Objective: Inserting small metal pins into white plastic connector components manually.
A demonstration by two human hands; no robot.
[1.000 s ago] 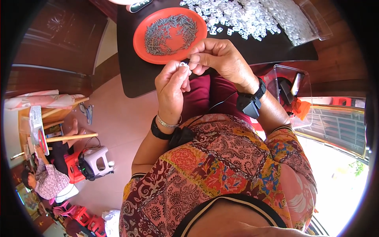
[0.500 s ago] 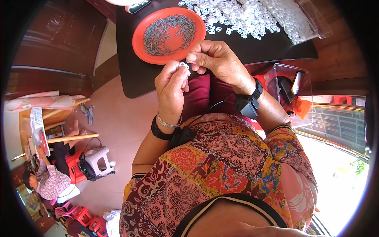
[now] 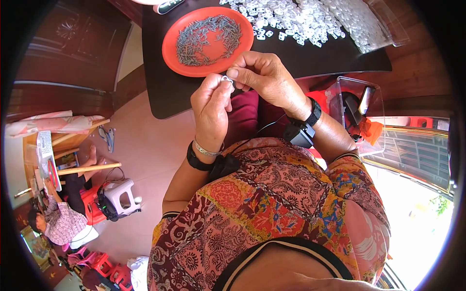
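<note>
Near the upper centre of the frame we see the left hand (image 3: 211, 109) and the right hand (image 3: 264, 77) meeting just below the edge of a dark table (image 3: 165, 92). Between them sits a small white plastic piece (image 3: 226, 79), pinched by the left thumb and forefinger, which are closed tight on it. The right hand's thumb and fingertips press together against the same piece from the right side (whether they hold something thin of their own, we cannot tell).

Just above the hands, on the table, lies a round orange plate (image 3: 170, 48) carrying a ring-shaped scatter of small grey metal pins (image 3: 206, 36). To the upper right of the plate a wide heap of white plastic pieces (image 3: 301, 19) spreads over the tabletop, partly on a clear plastic bag (image 3: 378, 29).

Both wrists wear black bands; the left also has a silver bracelet (image 3: 206, 150). At the right of the frame stands a clear plastic box (image 3: 359, 116). At the lower left, well apart, another person (image 3: 58, 223) sits by red stools.
</note>
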